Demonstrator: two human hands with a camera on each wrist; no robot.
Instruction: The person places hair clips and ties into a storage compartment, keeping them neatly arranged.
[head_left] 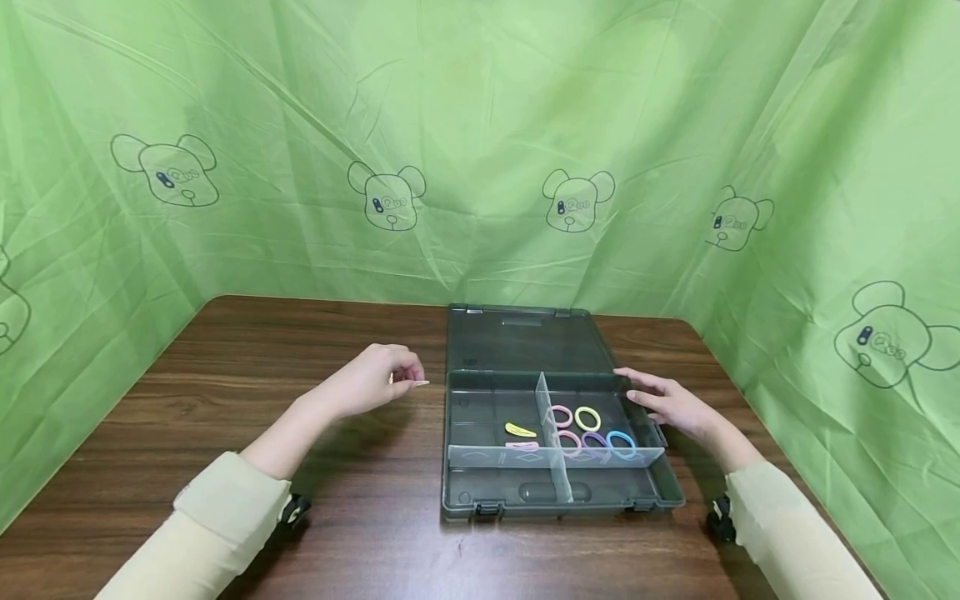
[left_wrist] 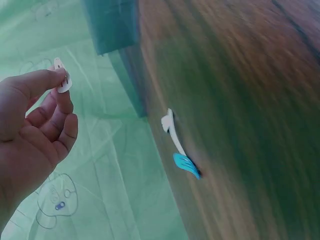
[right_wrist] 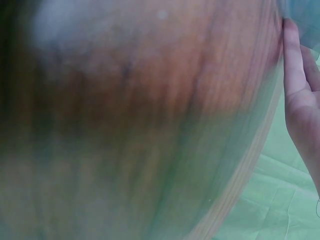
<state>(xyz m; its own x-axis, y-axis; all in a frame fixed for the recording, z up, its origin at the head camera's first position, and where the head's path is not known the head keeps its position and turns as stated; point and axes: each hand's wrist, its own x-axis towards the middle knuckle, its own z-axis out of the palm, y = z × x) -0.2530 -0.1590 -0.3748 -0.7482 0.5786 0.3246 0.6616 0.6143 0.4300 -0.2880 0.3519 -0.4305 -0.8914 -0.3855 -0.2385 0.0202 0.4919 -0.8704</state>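
My left hand [head_left: 375, 379] pinches a small white snap hair clip [left_wrist: 62, 79] between thumb and index finger, left of the dark clear organizer box [head_left: 506, 508]. A yellow hair clip [head_left: 520, 430] and a pink hair clip [head_left: 522, 446] lie in the box's rear left compartment. Several hair ties in pink, yellow, purple and blue, such as the yellow hair tie [head_left: 588, 418], are in the rear right compartment. My right hand [head_left: 678, 408] rests by the box's right side, fingers loosely extended. In the right wrist view its fingertips touch the box's edge.
The box's lid [head_left: 528, 340] lies folded back, away from me. In the left wrist view a white piece [left_wrist: 172, 132] and a blue leaf-shaped piece [left_wrist: 186, 165] lie on the wooden table [head_left: 360, 533]. Green fabric [head_left: 480, 125] hangs behind the table.
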